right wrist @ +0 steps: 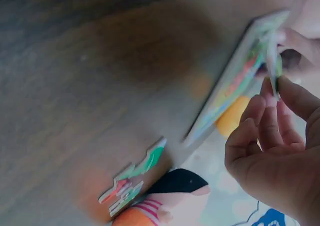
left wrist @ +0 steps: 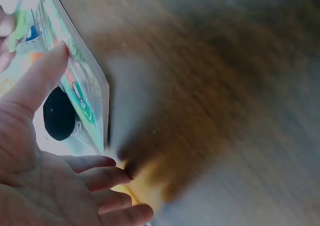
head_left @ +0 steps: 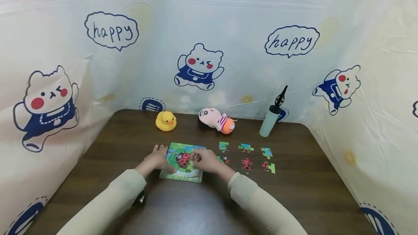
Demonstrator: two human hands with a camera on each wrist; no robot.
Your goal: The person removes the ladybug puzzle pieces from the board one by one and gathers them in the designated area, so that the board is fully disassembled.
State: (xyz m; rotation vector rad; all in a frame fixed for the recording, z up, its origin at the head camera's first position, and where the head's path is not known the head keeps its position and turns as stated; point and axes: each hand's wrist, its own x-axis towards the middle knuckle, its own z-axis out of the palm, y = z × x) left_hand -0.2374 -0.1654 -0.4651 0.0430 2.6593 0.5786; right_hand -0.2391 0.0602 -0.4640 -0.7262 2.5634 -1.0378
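A puzzle board [head_left: 181,176] with a ladybug picture lies flat on the table. At its left edge is my left hand [head_left: 160,158], its fingers straight and spread; in the left wrist view the thumb [left wrist: 47,76] reaches over the board's edge. Over the board's right side, my right hand [head_left: 206,159] pinches a small puzzle piece [right wrist: 273,68] between thumb and fingers. That piece is tilted on edge in the right wrist view, and its green part [left wrist: 19,32] shows in the left wrist view. Loose puzzle pieces [head_left: 247,164] lie in two rows to the right.
Along the back of the brown table [head_left: 183,209] stand a yellow rubber duck [head_left: 166,122], a plush doll [head_left: 213,119] lying on its side, and a pale green pump-like bottle [head_left: 267,123] with a black top. A patterned curtain [head_left: 156,64] hangs behind.
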